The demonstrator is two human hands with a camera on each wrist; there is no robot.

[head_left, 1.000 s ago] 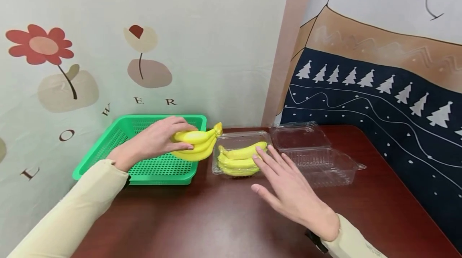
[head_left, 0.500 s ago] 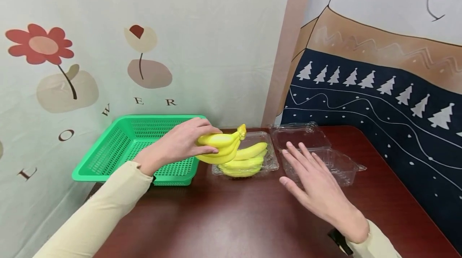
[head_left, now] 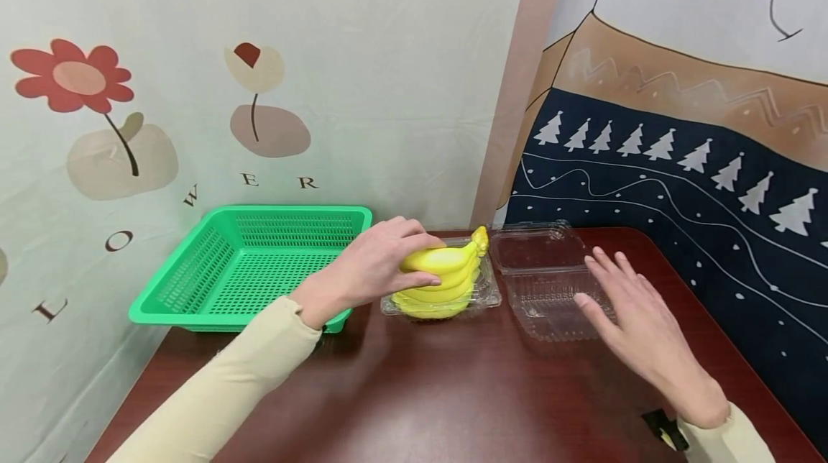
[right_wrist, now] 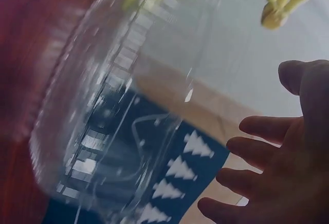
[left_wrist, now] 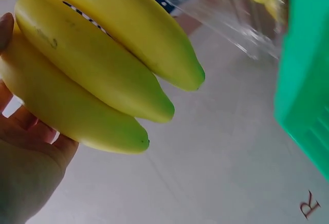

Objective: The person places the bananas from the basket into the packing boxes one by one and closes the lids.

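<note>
Gripping curved yellow bananas (head_left: 451, 259) in left hand (head_left: 383, 262) beside green plastic basket (head_left: 194, 318) — likely light; hold midway — empty, splayed right hand (head_left: 643, 326).

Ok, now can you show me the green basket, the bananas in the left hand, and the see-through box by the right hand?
Green basket (head_left: 259, 280), head view: its holed floor.
Held bananas (left_wrist: 95, 57), left wrist view: side of the middle banana.
See-through box (head_left: 550, 305), head view: its tray, in front of its lid.
</note>
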